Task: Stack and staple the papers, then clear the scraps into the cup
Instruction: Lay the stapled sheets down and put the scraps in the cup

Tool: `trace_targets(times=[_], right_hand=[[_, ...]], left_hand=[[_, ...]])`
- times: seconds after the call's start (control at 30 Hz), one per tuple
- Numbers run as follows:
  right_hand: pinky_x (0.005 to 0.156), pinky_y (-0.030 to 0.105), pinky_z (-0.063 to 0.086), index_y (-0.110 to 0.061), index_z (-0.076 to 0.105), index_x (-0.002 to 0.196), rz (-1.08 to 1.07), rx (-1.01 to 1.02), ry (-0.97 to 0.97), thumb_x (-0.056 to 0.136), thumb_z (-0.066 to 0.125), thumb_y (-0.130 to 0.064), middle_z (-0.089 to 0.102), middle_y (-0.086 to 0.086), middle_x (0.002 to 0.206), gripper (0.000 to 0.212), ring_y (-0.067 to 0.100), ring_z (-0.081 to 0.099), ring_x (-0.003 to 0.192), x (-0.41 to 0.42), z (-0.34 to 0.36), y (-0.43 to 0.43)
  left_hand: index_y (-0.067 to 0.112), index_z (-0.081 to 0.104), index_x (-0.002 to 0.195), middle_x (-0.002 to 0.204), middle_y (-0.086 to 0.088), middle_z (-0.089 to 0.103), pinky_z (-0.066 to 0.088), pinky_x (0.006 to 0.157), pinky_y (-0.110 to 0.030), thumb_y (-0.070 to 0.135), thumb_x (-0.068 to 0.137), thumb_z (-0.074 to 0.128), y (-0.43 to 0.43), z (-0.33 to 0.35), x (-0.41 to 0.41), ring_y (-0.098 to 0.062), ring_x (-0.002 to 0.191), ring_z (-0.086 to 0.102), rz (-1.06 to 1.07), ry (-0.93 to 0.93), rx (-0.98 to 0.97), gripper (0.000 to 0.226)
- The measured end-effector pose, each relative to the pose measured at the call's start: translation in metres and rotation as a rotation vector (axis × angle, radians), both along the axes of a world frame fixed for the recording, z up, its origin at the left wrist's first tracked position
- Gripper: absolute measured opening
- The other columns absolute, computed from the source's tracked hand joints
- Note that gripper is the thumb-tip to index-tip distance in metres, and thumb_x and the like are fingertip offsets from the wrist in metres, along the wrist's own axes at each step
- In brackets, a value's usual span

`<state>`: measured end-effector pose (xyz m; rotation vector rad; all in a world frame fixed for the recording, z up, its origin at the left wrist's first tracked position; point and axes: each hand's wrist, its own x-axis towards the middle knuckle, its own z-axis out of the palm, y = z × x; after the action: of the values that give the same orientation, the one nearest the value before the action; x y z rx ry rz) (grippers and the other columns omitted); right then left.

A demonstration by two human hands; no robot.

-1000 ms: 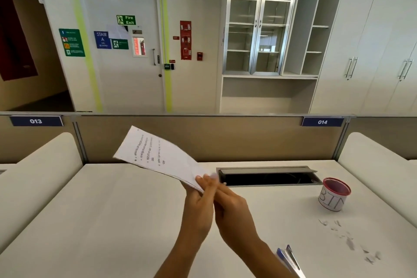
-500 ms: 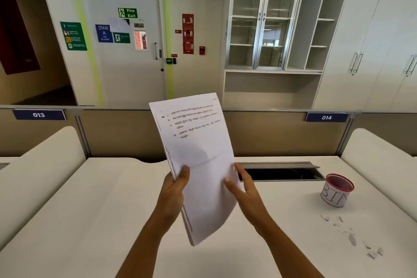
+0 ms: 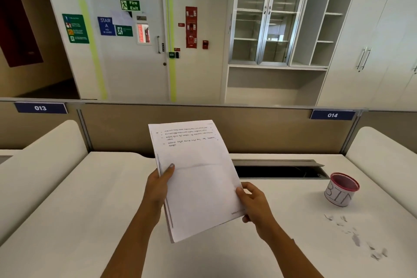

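Note:
A stack of white printed papers is held up over the middle of the white desk, tilted slightly left, printed lines at its top. My left hand grips its left edge, thumb on the front sheet. My right hand grips the lower right edge. A paper cup marked "BIN" with a red rim stands at the right of the desk. Several small paper scraps lie scattered in front of the cup. No stapler shows in this frame.
An open cable slot runs along the back of the desk, behind the papers. A beige partition with tags 013 and 014 closes the far side. Padded white dividers flank the desk left and right.
The papers went from a flat, leftward slant pinched at one corner to facing me upright, then lowered slightly. My hands moved apart to the stack's two side edges.

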<state>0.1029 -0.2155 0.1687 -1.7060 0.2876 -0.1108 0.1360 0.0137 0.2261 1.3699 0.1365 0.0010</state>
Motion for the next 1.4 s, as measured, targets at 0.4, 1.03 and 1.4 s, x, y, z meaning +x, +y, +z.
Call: trace_targets(times=[0.4, 1.03, 1.4], right_hand=[[0.045, 0.023, 0.054, -0.010, 0.052, 0.124, -0.146, -0.059, 0.068, 0.098, 0.048, -0.022, 0.063, 0.012, 0.111, 0.029, 0.025, 0.064, 0.084, 0.062, -0.042, 0.031], [0.110, 0.034, 0.036, -0.008, 0.040, 0.140, -0.005, -0.322, 0.273, 0.090, 0.051, 0.001, 0.048, 0.009, 0.141, 0.052, 0.025, 0.046, 0.129, 0.102, -0.130, 0.049], [0.115, 0.029, 0.018, -0.026, 0.030, 0.143, 0.293, -0.960, -0.021, 0.095, 0.042, -0.030, 0.023, -0.004, 0.154, 0.050, 0.019, 0.018, 0.142, 0.091, -0.157, 0.042]], left_hand=[[0.007, 0.055, 0.123, 0.118, -0.013, 0.063, 0.051, 0.088, -0.044, 0.017, 0.078, 0.073, 0.006, -0.107, 0.059, -0.032, 0.103, 0.059, 0.094, 0.066, 0.483, 0.049], [0.000, 0.034, 0.141, 0.142, -0.021, 0.042, 0.033, 0.107, -0.047, 0.002, 0.083, 0.066, 0.009, -0.173, 0.141, -0.039, 0.131, 0.040, 0.014, 0.132, 0.705, 0.066], [0.011, 0.053, 0.131, 0.135, -0.010, 0.054, 0.039, 0.104, -0.046, 0.039, 0.094, 0.044, 0.013, -0.220, 0.108, -0.030, 0.122, 0.050, 0.025, -0.267, 1.186, 0.048]])
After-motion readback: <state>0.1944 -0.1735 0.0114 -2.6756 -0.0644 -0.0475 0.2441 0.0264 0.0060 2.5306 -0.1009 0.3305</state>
